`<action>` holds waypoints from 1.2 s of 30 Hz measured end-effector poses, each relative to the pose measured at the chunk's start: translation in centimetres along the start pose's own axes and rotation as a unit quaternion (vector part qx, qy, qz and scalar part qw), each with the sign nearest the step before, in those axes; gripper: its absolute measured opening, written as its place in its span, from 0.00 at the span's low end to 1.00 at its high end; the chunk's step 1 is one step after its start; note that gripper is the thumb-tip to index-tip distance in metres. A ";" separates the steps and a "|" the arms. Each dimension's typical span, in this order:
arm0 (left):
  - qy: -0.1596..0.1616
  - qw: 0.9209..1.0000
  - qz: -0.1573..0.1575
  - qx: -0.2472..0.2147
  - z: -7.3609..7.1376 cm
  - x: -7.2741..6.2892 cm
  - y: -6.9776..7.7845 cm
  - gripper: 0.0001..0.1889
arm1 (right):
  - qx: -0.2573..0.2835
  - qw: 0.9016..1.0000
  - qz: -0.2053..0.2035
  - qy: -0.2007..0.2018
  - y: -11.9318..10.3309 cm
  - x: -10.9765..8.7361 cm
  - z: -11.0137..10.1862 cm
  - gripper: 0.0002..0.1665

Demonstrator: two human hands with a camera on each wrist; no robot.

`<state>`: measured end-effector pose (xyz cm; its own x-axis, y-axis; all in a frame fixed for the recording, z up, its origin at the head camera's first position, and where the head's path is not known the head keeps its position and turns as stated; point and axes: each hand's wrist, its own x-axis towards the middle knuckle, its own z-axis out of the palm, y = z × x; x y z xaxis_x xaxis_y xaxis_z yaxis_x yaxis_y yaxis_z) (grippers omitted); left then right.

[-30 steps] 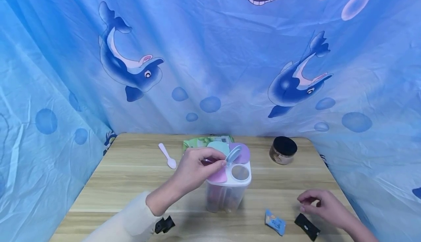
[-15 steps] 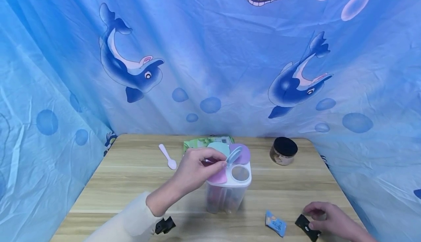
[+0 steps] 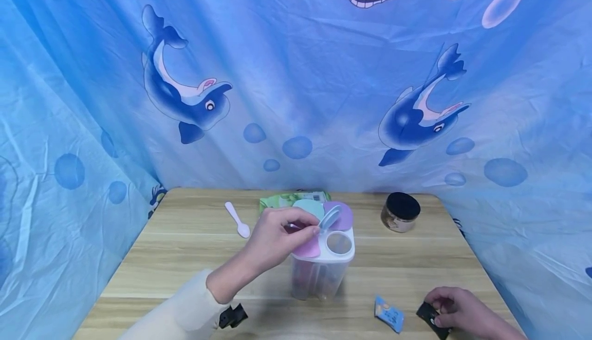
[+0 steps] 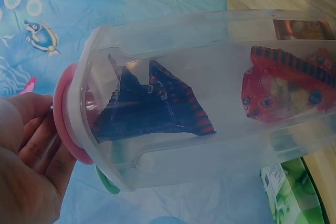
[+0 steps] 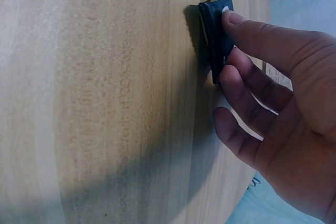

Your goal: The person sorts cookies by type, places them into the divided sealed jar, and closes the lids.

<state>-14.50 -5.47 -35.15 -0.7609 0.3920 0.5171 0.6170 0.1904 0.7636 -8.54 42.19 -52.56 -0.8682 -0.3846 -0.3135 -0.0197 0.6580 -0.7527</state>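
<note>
My left hand (image 3: 277,234) pinches a raised light blue flip lid (image 3: 330,218) on a clear plastic storage container (image 3: 319,278). Below that lid, a round opening (image 3: 339,243) shows in the white top. The other lids are pink, green and purple. Through the container's wall in the left wrist view I see a dark blue snack packet (image 4: 147,103) and a red snack packet (image 4: 283,82). Toward the front right, my right hand (image 3: 455,309) pinches a small black packet (image 5: 216,30) between thumb and fingers, close over the tabletop. A blue packet (image 3: 389,314) lies to its left.
A jar with a black lid (image 3: 401,211) stands at the back right of the wooden table (image 3: 185,258). A pale spoon (image 3: 238,220) lies left of the container, and a green package (image 3: 287,197) sits behind it. Small black objects (image 3: 233,316) are by the left sleeve.
My right hand has come down toward the front of the table and taken hold of the black packet. The left hand stays at the raised lid.
</note>
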 end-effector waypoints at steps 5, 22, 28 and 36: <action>-0.001 1.000 -0.004 -0.002 0.0 0.0 -0.1 0.05 | 0.004 1.000 0.009 -0.002 0.0 0.1 0.2 0.17; -0.008 1.000 -0.006 0.005 -0.2 0.2 0.1 0.05 | -0.021 1.000 -0.003 0.014 -0.7 0.5 -0.1 0.15; -0.009 1.000 -0.013 0.003 -0.2 0.2 0.2 0.06 | -0.052 0.997 0.011 0.054 -1.4 0.7 -0.5 0.20; -0.009 1.000 -0.013 0.005 -0.2 0.0 0.1 0.06 | -0.069 0.990 -0.068 0.105 -4.2 0.6 -2.0 0.16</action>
<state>-14.49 -5.66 -34.96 -0.7734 0.4029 0.4894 0.5985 0.2094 0.7733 -9.99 40.51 -48.39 -0.9366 -0.3419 -0.0770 -0.1978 0.6969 -0.6894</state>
